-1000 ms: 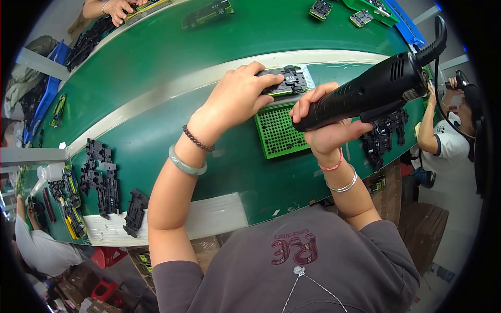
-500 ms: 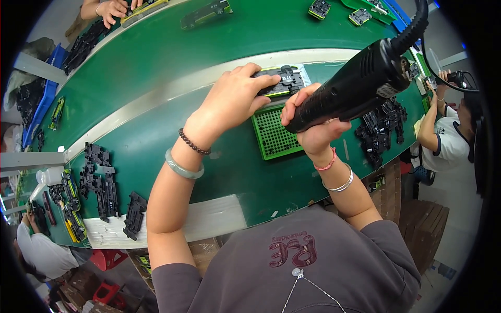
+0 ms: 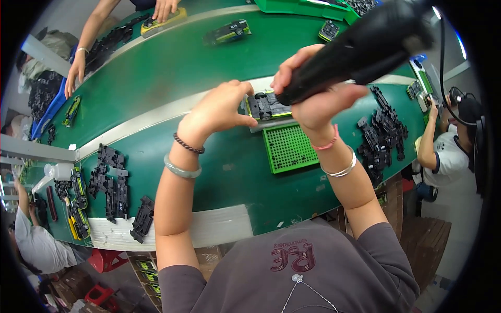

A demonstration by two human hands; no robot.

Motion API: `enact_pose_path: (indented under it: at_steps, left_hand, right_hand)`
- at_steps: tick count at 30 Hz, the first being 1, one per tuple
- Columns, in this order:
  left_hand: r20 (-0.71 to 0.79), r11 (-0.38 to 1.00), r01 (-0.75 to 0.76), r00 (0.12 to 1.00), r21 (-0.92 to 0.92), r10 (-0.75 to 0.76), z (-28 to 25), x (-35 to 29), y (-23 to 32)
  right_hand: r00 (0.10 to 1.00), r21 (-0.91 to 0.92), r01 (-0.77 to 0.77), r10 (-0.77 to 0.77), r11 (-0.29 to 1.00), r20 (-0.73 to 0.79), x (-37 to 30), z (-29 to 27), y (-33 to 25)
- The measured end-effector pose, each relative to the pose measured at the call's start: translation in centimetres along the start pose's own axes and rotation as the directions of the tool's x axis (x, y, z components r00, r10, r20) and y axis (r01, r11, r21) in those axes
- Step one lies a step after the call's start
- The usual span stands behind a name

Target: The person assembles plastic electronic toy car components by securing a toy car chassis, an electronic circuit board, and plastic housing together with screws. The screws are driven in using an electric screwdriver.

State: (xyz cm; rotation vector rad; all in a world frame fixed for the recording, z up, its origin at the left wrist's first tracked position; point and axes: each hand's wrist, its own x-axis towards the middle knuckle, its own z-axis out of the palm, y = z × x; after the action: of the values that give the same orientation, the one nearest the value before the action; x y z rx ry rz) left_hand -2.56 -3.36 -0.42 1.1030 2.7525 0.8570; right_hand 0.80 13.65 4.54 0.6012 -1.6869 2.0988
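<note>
My right hand (image 3: 318,99) is wrapped round a thick black corded electric screwdriver (image 3: 360,52), which slants down to the left and is blurred at its upper end. Below its nose a toy car (image 3: 265,106) lies upside down, with black chassis and wheels up and a yellow-green edge. My left hand (image 3: 219,109) curves round the car's left end, thumb and fingers spread apart; whether the fingertips touch it I cannot tell. My right hand and the screwdriver hide the car's right part. Just nearer stands a green perforated tray (image 3: 292,148) holding small dark pieces, probably screws.
Black chassis parts are heaped at the right (image 3: 381,135) and left (image 3: 112,182). A pale rail (image 3: 141,120) crosses the green bench. Beyond it lie a greenish car (image 3: 228,32) and a co-worker's hand on a yellow holder (image 3: 164,23). Other people work at both sides.
My left hand has slid off the car's top to its left end. The screwdriver and my right hand have risen slightly and shifted left over the car. A co-worker's arm now reaches in at upper left.
</note>
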Motion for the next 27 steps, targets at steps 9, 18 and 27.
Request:
enact_pose_path:
  at_steps: [9, 18, 27]
  left_hand:
    - [0.052, 0.996, 0.050, 0.998, -0.071, -0.046, -0.3, 0.1, 0.5]
    - [0.007, 0.988, -0.018, 1.000, -0.151, 0.019, 0.1, 0.4, -0.7]
    - [0.055, 0.988, 0.061, 0.997, -0.142, -0.054, -1.0, 0.8, 0.5]
  right_hand:
    - [0.992, 0.071, -0.088, 0.081, 0.994, 0.094, 0.1, 0.7, 4.6]
    - [0.993, 0.096, -0.077, 0.068, 0.992, 0.102, 0.0, 1.9, 6.3]
    - [0.997, 0.047, 0.000, -0.004, 0.999, 0.076, 0.0, 2.3, 5.8]
